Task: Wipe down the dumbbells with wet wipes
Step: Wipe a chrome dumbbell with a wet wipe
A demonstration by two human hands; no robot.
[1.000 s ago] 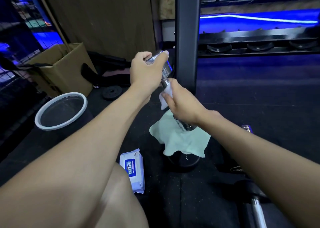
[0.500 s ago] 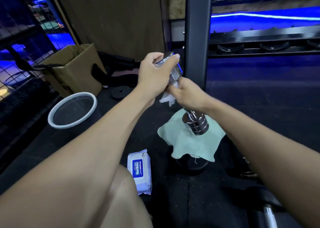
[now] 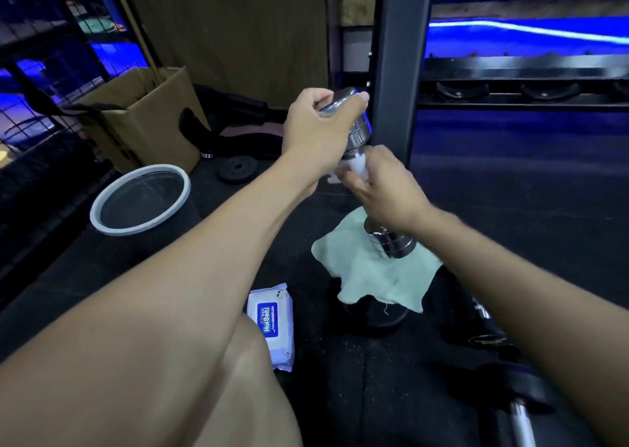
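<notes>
Chrome dumbbell held tilted at frame centre, left hand curled round its upper head, right hand gripping a white wet wipe around the handle, lower head above a green cloth, wipes pack on the floor at lower centre.

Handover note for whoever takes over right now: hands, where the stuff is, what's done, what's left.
Left hand grips the upper head of the chrome dumbbell, holding it up at a slant.
Right hand holds a white wet wipe wrapped round the handle, just under that head.
The dumbbell's lower head is over the green cloth.
Wipe pack lies on the floor near the knee.
Done: handle wiping under way.
Left: cannot tell whether the heads are wiped; a second dumbbell lies at lower right.
</notes>
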